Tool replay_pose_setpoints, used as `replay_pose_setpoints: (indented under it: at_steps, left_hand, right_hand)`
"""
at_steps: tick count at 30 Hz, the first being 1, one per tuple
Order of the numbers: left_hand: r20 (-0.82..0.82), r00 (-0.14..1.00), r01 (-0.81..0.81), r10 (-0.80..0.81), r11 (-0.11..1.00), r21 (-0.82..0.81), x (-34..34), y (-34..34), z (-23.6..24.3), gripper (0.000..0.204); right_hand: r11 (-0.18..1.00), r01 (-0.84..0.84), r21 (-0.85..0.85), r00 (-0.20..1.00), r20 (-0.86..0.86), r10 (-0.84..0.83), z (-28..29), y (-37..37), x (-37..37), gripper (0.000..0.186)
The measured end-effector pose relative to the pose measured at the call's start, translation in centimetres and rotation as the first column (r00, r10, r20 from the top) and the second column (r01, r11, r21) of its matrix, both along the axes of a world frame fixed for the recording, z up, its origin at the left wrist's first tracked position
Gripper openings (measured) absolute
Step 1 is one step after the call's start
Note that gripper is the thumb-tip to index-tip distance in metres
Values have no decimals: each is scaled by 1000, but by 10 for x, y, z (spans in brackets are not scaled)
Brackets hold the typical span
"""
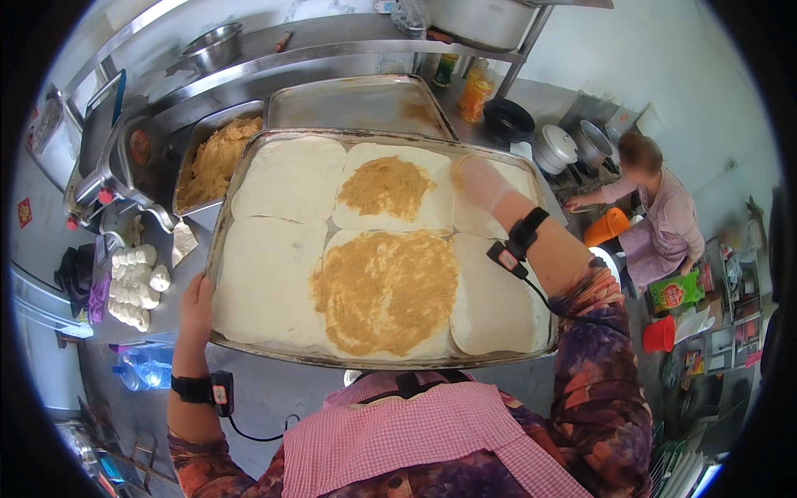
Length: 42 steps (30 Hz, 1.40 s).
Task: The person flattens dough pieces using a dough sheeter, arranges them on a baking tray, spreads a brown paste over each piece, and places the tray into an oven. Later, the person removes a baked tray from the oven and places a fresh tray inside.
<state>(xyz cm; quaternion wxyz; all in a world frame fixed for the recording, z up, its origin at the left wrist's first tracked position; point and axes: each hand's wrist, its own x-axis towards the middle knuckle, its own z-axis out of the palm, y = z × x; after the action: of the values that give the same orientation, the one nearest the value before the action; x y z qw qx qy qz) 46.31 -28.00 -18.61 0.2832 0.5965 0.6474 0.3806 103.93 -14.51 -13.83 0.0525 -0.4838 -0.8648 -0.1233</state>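
A large metal tray (550, 339) holds several pale dough sheets (270, 278); the top middle and bottom middle sheets carry tan paste (386, 295) in uneven patches. My left hand (196, 303) grips the tray's left rim with its fingers curled. My right hand (483, 183), in a clear glove, is over the upper right sheet, fingers bent down and together at tan paste, their tips hard to make out. A deep metal pan (212, 166) of tan paste sits behind the tray's left corner.
An empty baking sheet (349, 108) lies behind. Left are a steel machine (137, 162) and dough lumps (133, 282); a water jug (145, 369) is below. At right a co-worker (660, 220) bends near pots (556, 145), an orange bucket (606, 227) and a red bucket (657, 334).
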Motion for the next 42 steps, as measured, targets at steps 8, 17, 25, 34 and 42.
replay_pose_setpoints:
  at_steps: [8,17,25,34,42]
  left_hand:
    - [-23,999,-26,26,1000,12,-5,0,-6,38]
    - [3,998,-57,57,998,0,-7,2,-9,37]
    - [-121,993,-13,12,1000,-15,-11,5,-5,39]
    - [-25,1000,-3,2,999,-48,-22,8,-15,36]
    - [-79,996,38,-40,999,-24,-18,9,-9,35]
  right_hand:
    - [987,136,-87,989,-52,-140,-13,-16,9,23]
    - [869,476,-132,879,77,-470,-4,-41,68,21]
    - [853,500,-146,852,256,-456,29,-41,15,22]
    - [872,447,-199,886,-35,-463,-3,-54,48,18]
    - [771,618,-152,786,115,-608,43,-72,50,21]
